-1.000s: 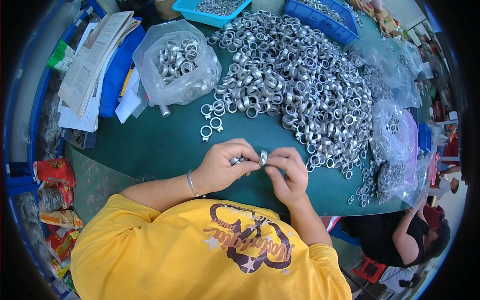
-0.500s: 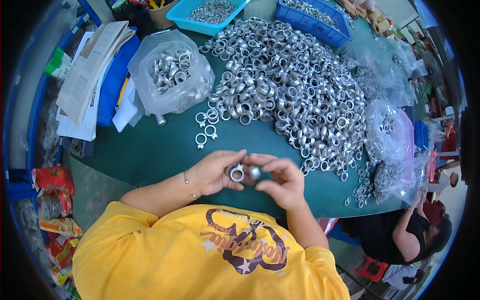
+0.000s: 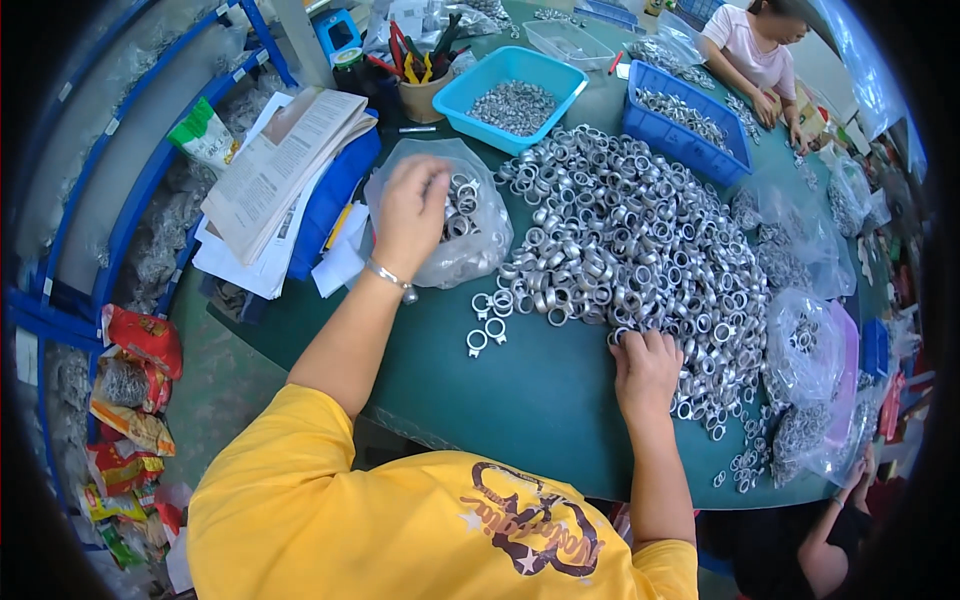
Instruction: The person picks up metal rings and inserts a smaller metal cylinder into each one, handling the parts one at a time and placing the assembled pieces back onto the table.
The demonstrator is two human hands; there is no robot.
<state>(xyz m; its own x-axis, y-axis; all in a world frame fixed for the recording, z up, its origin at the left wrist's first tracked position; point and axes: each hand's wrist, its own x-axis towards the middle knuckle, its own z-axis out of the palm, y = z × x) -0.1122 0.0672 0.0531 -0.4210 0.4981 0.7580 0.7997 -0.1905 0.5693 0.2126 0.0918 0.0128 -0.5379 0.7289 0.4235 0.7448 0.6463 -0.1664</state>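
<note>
My left hand [image 3: 412,215] is over the clear plastic bag [image 3: 400,160] at the left of the table, which has metal rings [image 3: 462,205] inside. Motion smears its fingers, and I cannot see whether anything is in them. At the lower edge of a big heap of silvery metal rings [image 3: 640,230], my right hand [image 3: 648,375] has its fingertips closed on a ring [image 3: 618,336]. A few loose rings [image 3: 487,325] lie on the green table [image 3: 440,370] between my hands.
Behind the heap stand a light blue tray [image 3: 470,122] and a blue basket [image 3: 690,152], both holding small metal parts. Papers [image 3: 285,185] are stacked at the left. Filled plastic bags [image 3: 805,345] line the right side. A co-worker [image 3: 755,55] sits at the far right.
My hands have separated from in front of my chest. The left went up and left to the plastic bag, the right forward to the heap. The whole view has shifted.
</note>
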